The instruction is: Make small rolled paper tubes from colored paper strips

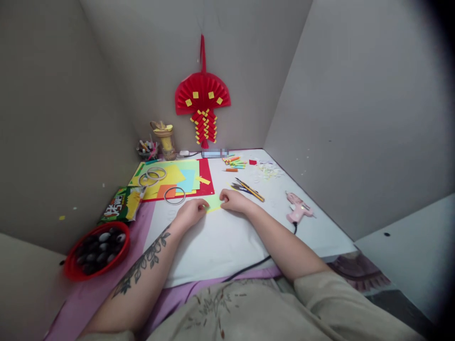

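Observation:
A small piece of light green paper (214, 202) with a yellow strip along its near edge lies between my two hands on the white table surface. My left hand (193, 212) pinches its left side with curled fingers. On the right side of the paper, my right hand (234, 201) is closed too, thumb and fingertips at its edge. Just beyond my right hand are dark-handled snips (243, 188) and a yellow pencil (253, 190). A metal ring (174, 195) rests close to my left hand.
Coloured paper sheets (173, 174) lie back left, with more rings on top. A red bowl (124, 245) of dark round things and a snack bag (122, 204) stand at left. Rolled paper tubes (235, 162), scraps (269, 169) and a corded pink glue gun (297, 207) are at right. A red paper fan (203, 92) hangs behind.

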Action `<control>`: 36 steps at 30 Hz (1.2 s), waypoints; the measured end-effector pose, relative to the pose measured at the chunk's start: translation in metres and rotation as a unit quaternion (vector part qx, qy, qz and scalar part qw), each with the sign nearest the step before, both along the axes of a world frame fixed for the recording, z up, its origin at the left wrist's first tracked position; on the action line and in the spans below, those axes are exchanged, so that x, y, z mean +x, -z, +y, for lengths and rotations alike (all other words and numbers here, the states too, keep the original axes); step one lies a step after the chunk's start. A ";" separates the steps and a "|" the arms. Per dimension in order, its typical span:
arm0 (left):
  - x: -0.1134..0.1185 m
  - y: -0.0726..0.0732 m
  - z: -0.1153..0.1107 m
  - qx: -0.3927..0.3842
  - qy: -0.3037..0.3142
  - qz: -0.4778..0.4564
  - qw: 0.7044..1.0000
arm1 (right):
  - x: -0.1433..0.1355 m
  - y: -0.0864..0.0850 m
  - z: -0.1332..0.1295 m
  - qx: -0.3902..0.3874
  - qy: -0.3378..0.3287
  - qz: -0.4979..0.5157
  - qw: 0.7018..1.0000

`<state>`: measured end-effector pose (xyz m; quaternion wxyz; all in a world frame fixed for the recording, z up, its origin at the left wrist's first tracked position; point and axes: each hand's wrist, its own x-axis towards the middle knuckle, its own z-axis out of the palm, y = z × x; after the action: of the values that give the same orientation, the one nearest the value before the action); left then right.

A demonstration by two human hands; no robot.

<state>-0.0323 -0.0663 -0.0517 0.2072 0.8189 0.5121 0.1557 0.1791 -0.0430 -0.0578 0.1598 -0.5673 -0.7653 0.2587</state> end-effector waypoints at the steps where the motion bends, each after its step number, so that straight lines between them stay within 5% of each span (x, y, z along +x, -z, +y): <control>1: 0.000 -0.001 -0.002 0.013 0.023 0.013 1.000 | 0.003 0.001 0.001 -0.005 0.000 0.012 1.000; 9: -0.015 -0.017 -0.007 0.052 0.117 0.101 0.987 | 0.003 0.004 0.004 -0.017 0.007 0.045 0.999; 13: -0.018 -0.023 -0.003 0.058 0.061 0.079 0.993 | 0.010 0.003 0.008 -0.053 0.013 0.138 0.989; 17: -0.014 -0.024 -0.001 0.084 -0.017 0.057 0.995 | 0.032 -0.001 0.018 0.007 0.145 0.243 0.959; 20: -0.013 -0.021 0.001 0.096 -0.057 0.056 0.992 | 0.049 -0.003 0.026 0.121 0.231 0.165 0.951; 25: -0.014 -0.016 0.005 0.088 -0.089 0.084 0.989 | 0.045 0.003 0.031 0.176 0.195 -0.021 0.965; 31: -0.011 -0.009 0.005 0.074 -0.070 0.111 0.989 | 0.014 0.008 0.041 0.174 0.199 -0.121 0.957; 36: -0.013 -0.004 0.006 0.058 -0.080 0.093 0.991 | -0.002 0.004 0.072 0.087 0.216 -0.160 0.959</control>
<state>-0.0448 -0.0601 -0.0476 0.0975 0.7968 0.5831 0.1249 0.1772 0.0295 -0.0616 0.1361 -0.7372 -0.6595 0.0558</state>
